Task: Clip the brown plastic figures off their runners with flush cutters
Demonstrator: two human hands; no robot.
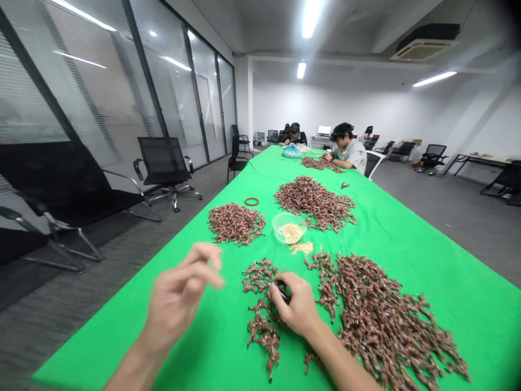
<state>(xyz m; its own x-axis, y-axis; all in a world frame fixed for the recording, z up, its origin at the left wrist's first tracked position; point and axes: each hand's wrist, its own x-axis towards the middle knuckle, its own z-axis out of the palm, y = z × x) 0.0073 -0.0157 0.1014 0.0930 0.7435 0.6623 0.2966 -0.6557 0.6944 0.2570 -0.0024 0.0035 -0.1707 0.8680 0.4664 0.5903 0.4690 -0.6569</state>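
My left hand is raised above the green cloth, slightly blurred, its fingers apart and nothing visible in them. My right hand is closed around a small tool with a black handle; its metal tip is small and partly hidden. That tip is at a loose cluster of small brown figures that look like moulded animals. More of these figures lie just left of my right wrist. Right of it spreads a large heap of the same brown figures.
A clear plastic bowl holds pale bits, with more pale bits spilled beside it. Two brown heaps and a brown ring lie farther along the green cloth. Two people sit at the far end. Chairs stand left.
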